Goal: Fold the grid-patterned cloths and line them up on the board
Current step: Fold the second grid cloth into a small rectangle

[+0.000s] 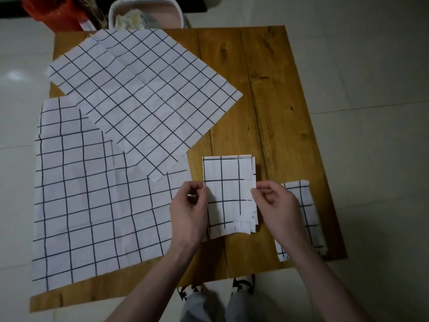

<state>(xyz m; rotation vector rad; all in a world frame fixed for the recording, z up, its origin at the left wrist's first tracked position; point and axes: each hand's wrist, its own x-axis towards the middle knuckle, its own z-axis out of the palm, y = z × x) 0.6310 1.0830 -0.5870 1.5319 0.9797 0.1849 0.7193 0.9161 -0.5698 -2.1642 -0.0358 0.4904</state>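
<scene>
folded cloth (228,196) between hands (pinched both sides), on board (267,101)

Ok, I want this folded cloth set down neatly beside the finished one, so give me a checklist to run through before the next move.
1. Left hand pinches the folded cloth at its left edge: ok.
2. Right hand pinches its right edge: ok.
3. Layers flush: not ok, edges stagger at the right and bottom.
4. Bare board beside the finished cloth: ok.
5. Finished cloth fully on the board: cannot tell, the arm covers part.
6. Two unfolded cloths remain: ok.
</scene>
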